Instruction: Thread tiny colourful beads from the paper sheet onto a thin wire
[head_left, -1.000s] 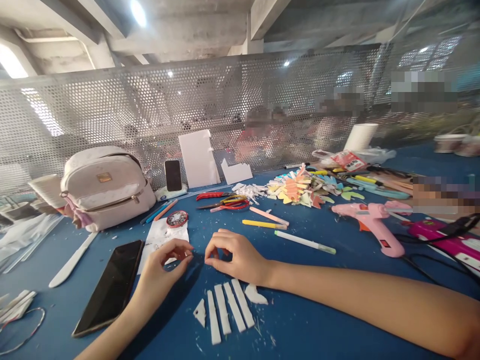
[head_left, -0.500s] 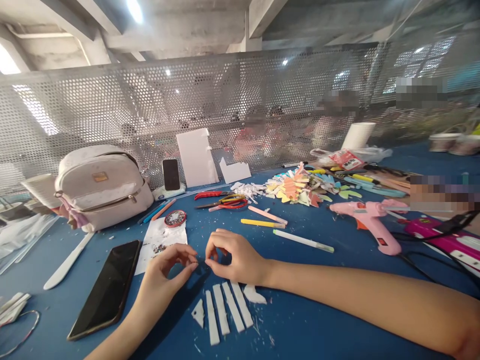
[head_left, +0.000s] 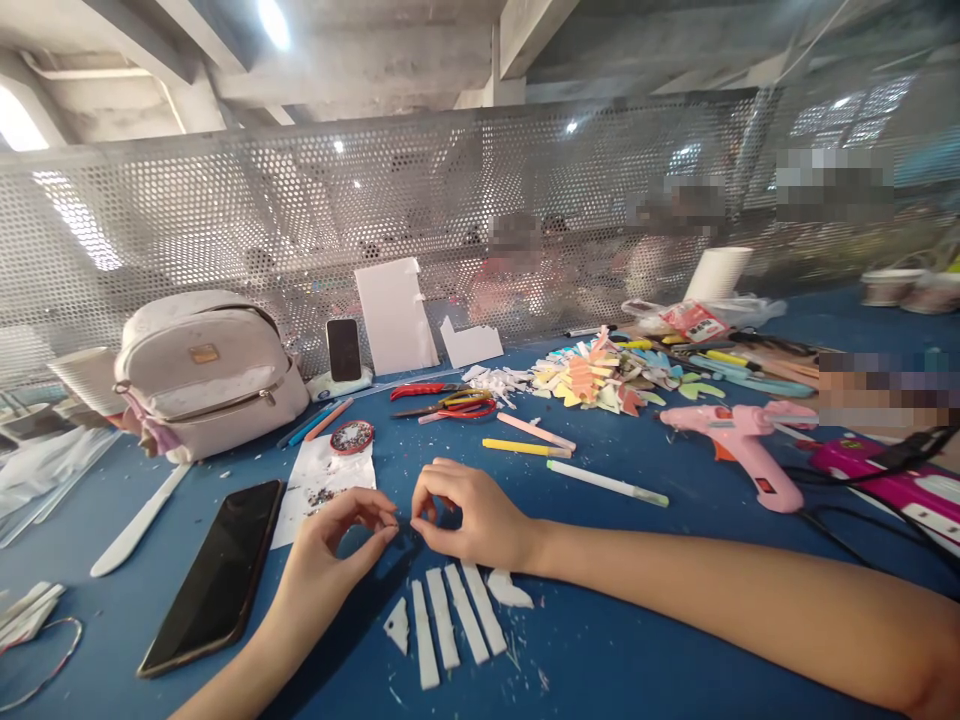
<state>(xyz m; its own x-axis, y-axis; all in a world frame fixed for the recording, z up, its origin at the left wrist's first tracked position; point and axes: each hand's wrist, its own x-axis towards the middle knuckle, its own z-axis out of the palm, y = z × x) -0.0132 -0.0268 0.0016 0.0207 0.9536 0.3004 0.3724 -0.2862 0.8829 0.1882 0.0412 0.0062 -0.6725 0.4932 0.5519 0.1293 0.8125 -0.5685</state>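
My left hand (head_left: 334, 545) and my right hand (head_left: 480, 515) face each other over the blue table, a small gap between them. Each has thumb and forefinger pressed together; anything pinched there is too small to make out. Just below them lie several white foam-like strips (head_left: 425, 635) side by side. At their left end is a small triangular piece (head_left: 397, 627) with a dark dot, and at their right a pointed white piece (head_left: 510, 589). Behind my left hand, a white paper sheet (head_left: 296, 485) bears tiny dark bits and a round red-rimmed dish (head_left: 352, 437).
A black phone (head_left: 217, 575) lies left, by a white plastic knife (head_left: 142, 520) and a backpack (head_left: 210, 370). Ahead are scissors (head_left: 457, 404), markers (head_left: 525, 447) and a heap of paper scraps (head_left: 592, 375). A pink glue gun (head_left: 739, 440) and a power strip (head_left: 892, 485) sit right.
Both hands keep the same pinched pose in nearly the same place. The view has shifted very slightly; nothing on the table has visibly moved.
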